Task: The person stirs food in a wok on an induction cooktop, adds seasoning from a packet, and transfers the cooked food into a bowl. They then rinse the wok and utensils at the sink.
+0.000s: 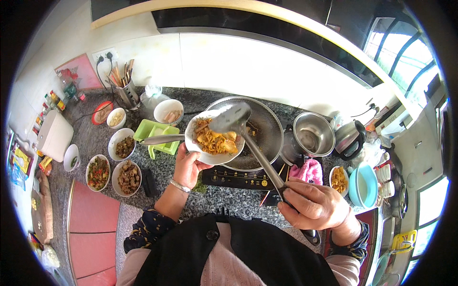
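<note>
My left hand (189, 166) grips the near rim of a white bowl (212, 159) that holds cooked yellow-brown sliced food (216, 140). The bowl is held over the left part of a wok (268, 153), whose handle (162, 139) points left. In my right hand (315, 205) is the handle of a metal cooking spatula (230, 116); its blade hangs over the bowl's far side, against or just above the food, which I cannot tell apart. Bits of food lie in the wok, partly hidden by the spatula. Beneath the wok is a black induction cooktop (236, 180).
Left of the wok stand a green divided container (143, 130) and several bowls, one with chopped peppers (97, 173). To the right are a steel pot (314, 134), a pink cloth (307, 171), an electric kettle (349, 139) and a blue basin (363, 186). A cutting board (43, 211) lies far left.
</note>
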Action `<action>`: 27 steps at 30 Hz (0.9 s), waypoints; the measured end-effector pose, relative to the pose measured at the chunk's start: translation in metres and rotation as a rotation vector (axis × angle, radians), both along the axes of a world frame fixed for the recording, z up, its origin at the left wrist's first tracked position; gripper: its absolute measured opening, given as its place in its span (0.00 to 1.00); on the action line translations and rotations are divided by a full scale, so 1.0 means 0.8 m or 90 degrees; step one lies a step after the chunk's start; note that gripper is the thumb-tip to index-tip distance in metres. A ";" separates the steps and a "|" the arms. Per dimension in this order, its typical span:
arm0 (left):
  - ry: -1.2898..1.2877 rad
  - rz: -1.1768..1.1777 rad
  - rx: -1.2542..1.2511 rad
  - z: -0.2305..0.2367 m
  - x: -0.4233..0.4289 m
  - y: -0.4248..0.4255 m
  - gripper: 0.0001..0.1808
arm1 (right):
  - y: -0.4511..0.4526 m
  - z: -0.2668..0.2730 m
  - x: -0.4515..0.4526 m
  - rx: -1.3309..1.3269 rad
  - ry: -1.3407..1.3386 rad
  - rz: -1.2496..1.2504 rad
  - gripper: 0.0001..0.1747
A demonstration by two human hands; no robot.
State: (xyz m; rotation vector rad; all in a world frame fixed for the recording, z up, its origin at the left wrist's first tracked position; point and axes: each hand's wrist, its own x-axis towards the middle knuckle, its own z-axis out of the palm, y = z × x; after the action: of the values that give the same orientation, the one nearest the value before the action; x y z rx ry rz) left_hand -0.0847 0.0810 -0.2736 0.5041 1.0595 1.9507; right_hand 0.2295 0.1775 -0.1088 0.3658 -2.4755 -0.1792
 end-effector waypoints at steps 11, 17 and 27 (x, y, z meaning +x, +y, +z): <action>0.003 0.046 -0.032 -0.007 0.018 -0.059 0.27 | 0.026 -0.039 -0.009 -0.222 0.107 -0.041 0.18; -0.090 0.144 -0.058 -0.053 0.032 -0.159 0.28 | 0.106 -0.132 -0.095 -0.386 0.184 -0.160 0.14; -0.175 0.285 -0.146 -0.131 0.042 -0.205 0.27 | 0.138 -0.227 -0.163 -0.487 0.038 -0.036 0.15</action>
State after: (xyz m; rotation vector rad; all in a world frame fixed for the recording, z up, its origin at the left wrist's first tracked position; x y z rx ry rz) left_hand -0.0515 -0.0831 -0.3787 -0.1411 1.2694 2.1617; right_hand 0.0991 0.2876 -0.2907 -0.0400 -2.2861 0.7062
